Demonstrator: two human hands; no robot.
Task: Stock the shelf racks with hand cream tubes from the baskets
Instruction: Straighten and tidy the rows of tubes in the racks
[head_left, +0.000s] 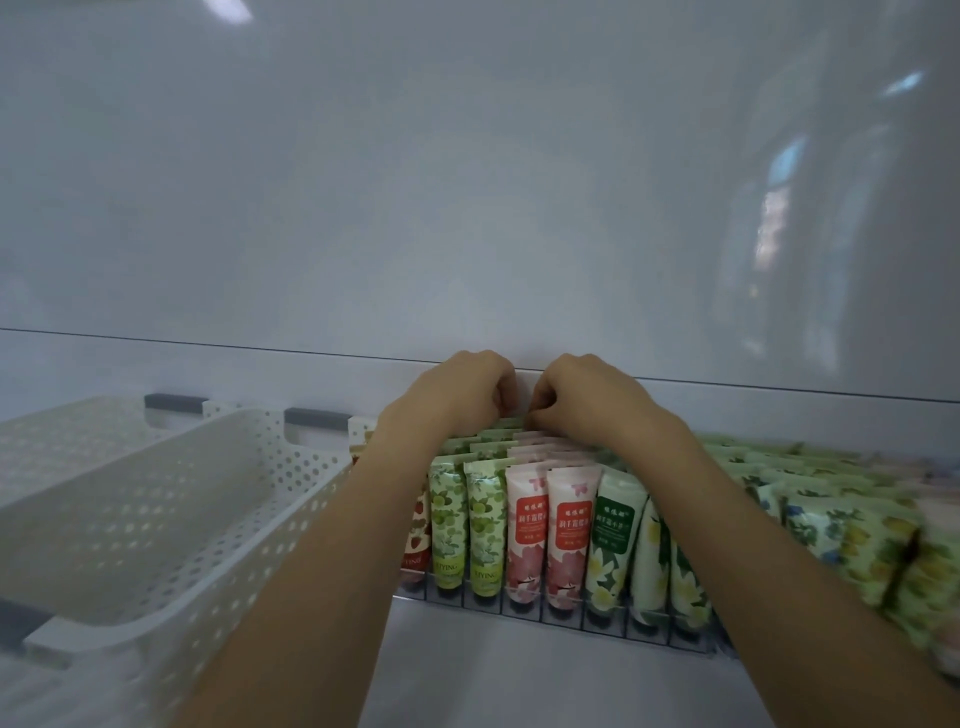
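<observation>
Rows of soft plastic hand cream tubes (530, 525), printed in green, pink and white florals, stand cap-down in a grey wire shelf rack (524, 616). They are packed close from the rack's front rail to its back edge. Both arms reach over them to that back edge. The left hand (457, 389) and right hand (587, 400) sit almost knuckle to knuckle, fingers curled down into the flat crimped tops of the rearmost green and pink rows. The knuckles hide the fingertips, so I cannot tell whether either hand pinches a tube or only presses the row into line.

A white perforated plastic basket (171, 525) lies along the rack's left side.

The tubes look light and squeezable, with glossy skins likely to slip against each other. The stiff crimped seam at the top is probably the best hold, pinched between thumb and forefinger. Squeezing the belly might dent a tube or tip its neighbours.
</observation>
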